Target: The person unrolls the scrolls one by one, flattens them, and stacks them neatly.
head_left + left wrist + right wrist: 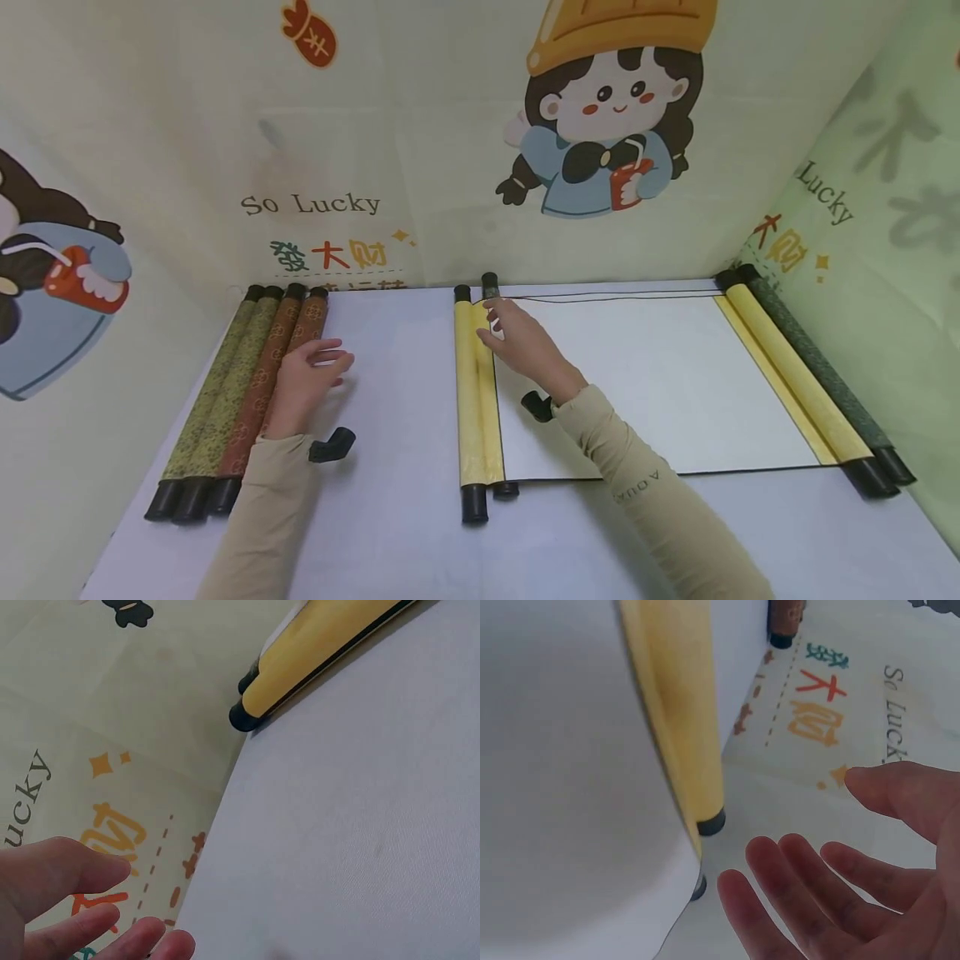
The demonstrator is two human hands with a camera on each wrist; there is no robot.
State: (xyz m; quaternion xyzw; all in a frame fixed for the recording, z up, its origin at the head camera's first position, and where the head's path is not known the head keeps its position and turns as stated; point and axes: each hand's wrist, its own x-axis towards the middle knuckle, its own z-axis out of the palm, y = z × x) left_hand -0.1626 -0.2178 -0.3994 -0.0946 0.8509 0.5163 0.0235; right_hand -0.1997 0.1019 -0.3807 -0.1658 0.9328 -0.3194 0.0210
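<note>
A partly unrolled scroll with a white sheet [637, 375] lies on the table. Its yellow left roll [468, 408] has black end knobs, and a yellow right roll [798, 375] lies at the other end. Over the far part of the left roll hovers my right hand [525, 337], fingers relaxed and apart, holding nothing. The right wrist view shows its fingertips [761, 851] beside the roll's end knob. My left hand [303, 387] is loosely bent above two reddish-brown rolled scrolls [258, 400], partly hiding them, with nothing in its grasp.
Two green patterned rolled scrolls [213, 408] lie left of the brown ones. Against the right wall rests a dark green roll [817, 358], alongside the yellow one. A printed cloth wall [435, 167] stands behind the white table [397, 467].
</note>
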